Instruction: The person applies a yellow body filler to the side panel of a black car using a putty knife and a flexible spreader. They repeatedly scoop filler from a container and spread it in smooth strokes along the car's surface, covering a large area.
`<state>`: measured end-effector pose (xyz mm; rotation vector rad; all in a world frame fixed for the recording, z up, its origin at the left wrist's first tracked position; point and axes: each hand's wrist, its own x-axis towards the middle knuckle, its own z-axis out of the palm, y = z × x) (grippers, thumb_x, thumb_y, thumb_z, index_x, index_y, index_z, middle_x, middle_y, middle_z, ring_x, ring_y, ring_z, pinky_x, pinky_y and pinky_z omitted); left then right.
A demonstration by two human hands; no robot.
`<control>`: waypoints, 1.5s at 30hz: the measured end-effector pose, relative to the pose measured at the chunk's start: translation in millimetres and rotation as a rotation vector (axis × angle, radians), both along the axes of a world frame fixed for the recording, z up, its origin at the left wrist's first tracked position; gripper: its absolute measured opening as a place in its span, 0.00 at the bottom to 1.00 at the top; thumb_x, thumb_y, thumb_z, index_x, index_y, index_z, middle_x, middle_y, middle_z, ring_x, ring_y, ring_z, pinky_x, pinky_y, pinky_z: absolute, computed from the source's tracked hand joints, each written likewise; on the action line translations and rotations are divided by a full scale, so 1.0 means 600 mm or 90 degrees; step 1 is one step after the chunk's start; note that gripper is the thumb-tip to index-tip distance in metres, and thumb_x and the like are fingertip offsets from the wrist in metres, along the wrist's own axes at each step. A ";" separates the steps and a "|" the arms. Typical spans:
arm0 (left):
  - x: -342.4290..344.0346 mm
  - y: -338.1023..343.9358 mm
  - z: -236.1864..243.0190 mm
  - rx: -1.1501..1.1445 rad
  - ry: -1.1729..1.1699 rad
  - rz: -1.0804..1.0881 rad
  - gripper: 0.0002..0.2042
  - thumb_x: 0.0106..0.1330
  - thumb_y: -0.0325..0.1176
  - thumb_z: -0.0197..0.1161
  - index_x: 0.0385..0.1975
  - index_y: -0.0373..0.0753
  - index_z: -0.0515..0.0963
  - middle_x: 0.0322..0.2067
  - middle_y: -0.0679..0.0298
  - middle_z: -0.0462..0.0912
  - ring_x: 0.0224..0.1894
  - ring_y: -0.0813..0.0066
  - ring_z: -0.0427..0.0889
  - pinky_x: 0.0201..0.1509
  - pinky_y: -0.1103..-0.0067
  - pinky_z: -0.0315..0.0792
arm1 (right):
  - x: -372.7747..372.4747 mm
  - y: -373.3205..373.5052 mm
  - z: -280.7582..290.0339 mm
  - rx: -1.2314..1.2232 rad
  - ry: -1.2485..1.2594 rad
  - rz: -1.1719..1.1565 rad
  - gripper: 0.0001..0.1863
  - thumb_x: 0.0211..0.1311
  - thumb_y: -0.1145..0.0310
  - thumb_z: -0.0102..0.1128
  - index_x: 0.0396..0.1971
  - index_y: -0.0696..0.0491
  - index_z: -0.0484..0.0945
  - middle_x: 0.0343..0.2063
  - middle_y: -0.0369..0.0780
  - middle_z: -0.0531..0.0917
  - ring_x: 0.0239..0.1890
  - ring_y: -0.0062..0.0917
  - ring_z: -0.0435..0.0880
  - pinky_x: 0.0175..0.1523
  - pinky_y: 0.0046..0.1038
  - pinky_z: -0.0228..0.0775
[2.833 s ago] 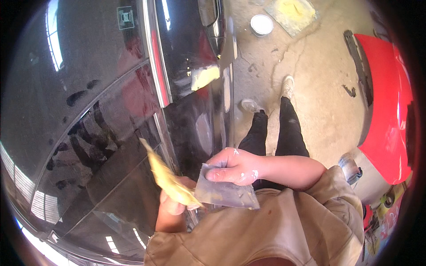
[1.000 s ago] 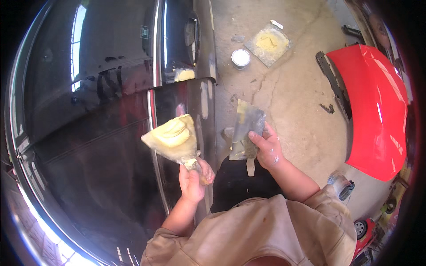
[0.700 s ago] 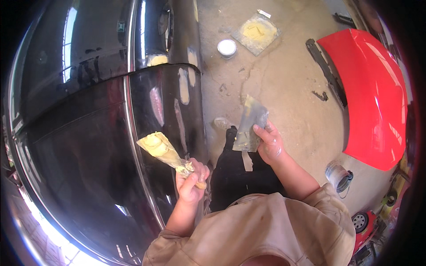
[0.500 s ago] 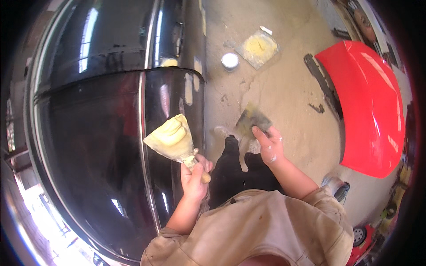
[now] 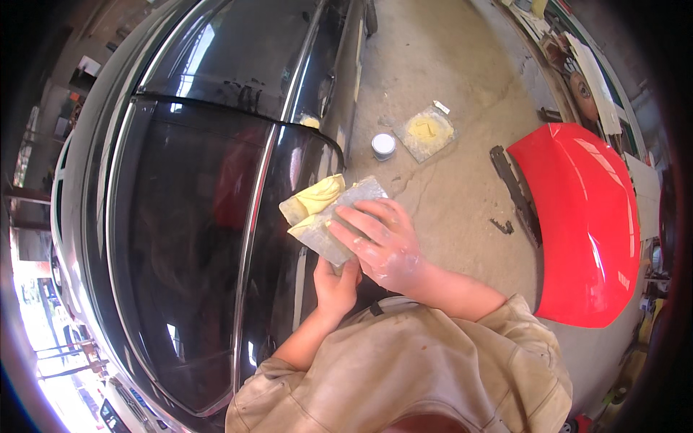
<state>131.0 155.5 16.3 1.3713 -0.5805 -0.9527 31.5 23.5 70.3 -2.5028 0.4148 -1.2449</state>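
Observation:
My left hand (image 5: 338,287) is closed round the handle of a putty knife. Its wide blade carries a thick heap of yellow body filler (image 5: 321,193), and the handle is mostly hidden behind my fingers. Across the loaded blade lies a thin grey flat spreader (image 5: 339,222), gripped by my right hand (image 5: 386,242) with the fingers laid along its face. Some yellow filler shows along the spreader's edge, and whitish smears mark my right hand. Just left of both tools stands the black car's side (image 5: 195,195), with filler patches (image 5: 309,122) on its bodywork.
On the floor ahead lies a square board (image 5: 428,134) with yellow filler on it, beside a small white-topped can (image 5: 383,146). A red car panel (image 5: 588,224) rests on the right, next to a dark strip (image 5: 516,189). Boards and parts (image 5: 585,94) line the far right.
My right hand has brought the spreader up and left onto the filler-loaded putty knife. The two tools were apart before. My view has shifted, so the car and floor items sit differently.

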 end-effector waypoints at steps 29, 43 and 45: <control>0.286 0.217 -0.057 0.054 -0.008 0.156 0.12 0.61 0.26 0.71 0.29 0.34 0.71 0.17 0.64 0.73 0.13 0.79 0.70 0.14 0.81 0.67 | 0.389 -0.234 -0.419 0.767 -0.086 -0.018 0.15 0.69 0.70 0.60 0.53 0.57 0.82 0.43 0.40 0.89 0.45 0.23 0.85 0.53 0.28 0.73; 0.345 0.327 -0.195 0.000 0.107 0.046 0.18 0.60 0.22 0.70 0.44 0.33 0.68 0.20 0.64 0.71 0.15 0.79 0.69 0.15 0.81 0.65 | 0.477 -0.148 -0.513 0.264 -0.056 -0.145 0.26 0.52 0.82 0.59 0.53 0.48 0.83 0.51 0.41 0.84 0.53 0.42 0.80 0.60 0.39 0.73; 0.354 0.337 -0.202 -0.018 0.090 -0.007 0.21 0.62 0.25 0.71 0.51 0.35 0.67 0.22 0.67 0.68 0.16 0.81 0.66 0.14 0.83 0.63 | 0.477 -0.129 -0.518 0.258 -0.054 -0.152 0.29 0.50 0.83 0.58 0.54 0.48 0.83 0.53 0.41 0.84 0.54 0.42 0.80 0.61 0.39 0.73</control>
